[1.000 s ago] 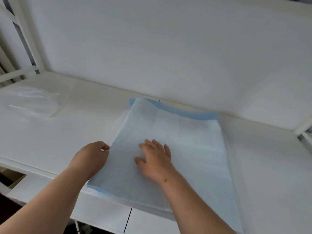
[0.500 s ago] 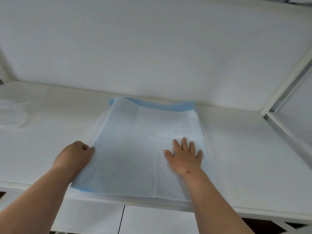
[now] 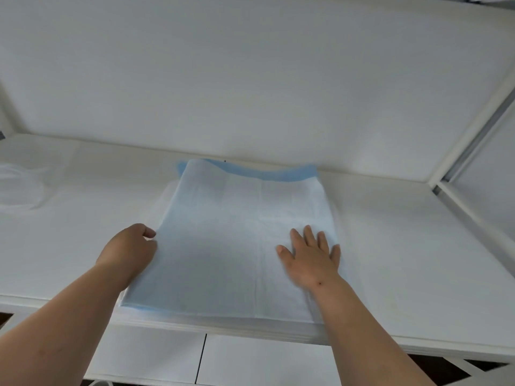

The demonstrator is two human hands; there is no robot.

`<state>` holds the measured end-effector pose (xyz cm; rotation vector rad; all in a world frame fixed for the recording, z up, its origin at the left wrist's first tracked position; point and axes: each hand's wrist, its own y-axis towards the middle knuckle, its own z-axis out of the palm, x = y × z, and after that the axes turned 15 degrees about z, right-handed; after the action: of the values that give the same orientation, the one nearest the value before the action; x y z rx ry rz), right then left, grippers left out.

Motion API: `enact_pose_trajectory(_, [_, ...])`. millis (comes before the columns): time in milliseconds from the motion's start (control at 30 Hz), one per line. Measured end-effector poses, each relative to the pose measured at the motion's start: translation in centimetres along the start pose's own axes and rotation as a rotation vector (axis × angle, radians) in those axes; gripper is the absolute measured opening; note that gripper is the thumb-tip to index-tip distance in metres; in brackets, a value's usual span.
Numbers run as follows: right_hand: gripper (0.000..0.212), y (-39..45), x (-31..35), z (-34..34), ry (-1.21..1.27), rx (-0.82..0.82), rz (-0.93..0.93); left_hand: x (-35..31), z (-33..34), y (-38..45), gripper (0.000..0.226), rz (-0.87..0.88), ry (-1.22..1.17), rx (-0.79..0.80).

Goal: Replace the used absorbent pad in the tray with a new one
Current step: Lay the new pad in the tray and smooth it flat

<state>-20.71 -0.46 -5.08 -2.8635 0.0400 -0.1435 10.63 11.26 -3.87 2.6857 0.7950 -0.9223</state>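
Observation:
A stack of white absorbent pads with blue edging (image 3: 223, 238) lies on the white shelf (image 3: 404, 246), its near end overhanging the front edge. My left hand (image 3: 128, 250) is at the stack's left edge, fingers curled under the top pad's side and thumb on it. My right hand (image 3: 312, 254) lies flat, fingers spread, pressing on the right part of the top pad. No tray is in view.
A crumpled clear plastic bag (image 3: 19, 188) lies at the far left of the shelf. A white back wall (image 3: 250, 93) rises behind the pads. A white frame post (image 3: 473, 129) runs along the right. Drawer fronts (image 3: 250, 360) sit below the shelf.
My right hand has slid from the middle of the top pad to its right side and flattened. The left hand keeps its hold at the left edge. The view has swung rightward.

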Motion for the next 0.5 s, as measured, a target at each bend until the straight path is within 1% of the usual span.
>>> enact_pose_trajectory(167, [0.07,0.1,0.1,0.2,-0.021,-0.011,-0.002,0.2,0.1,0.2,0.034,0.056,0.157,-0.019])
enact_pose_trajectory(367, [0.073,0.2,0.5,0.1,-0.008,-0.001,0.014,0.3,0.8,-0.4,0.035,0.172,0.308,-0.08])
enact_pose_trajectory(500, [0.075,0.2,1.1,0.4,-0.029,-0.016,-0.011,0.0,0.8,-0.5,0.035,0.226,0.366,-0.078])
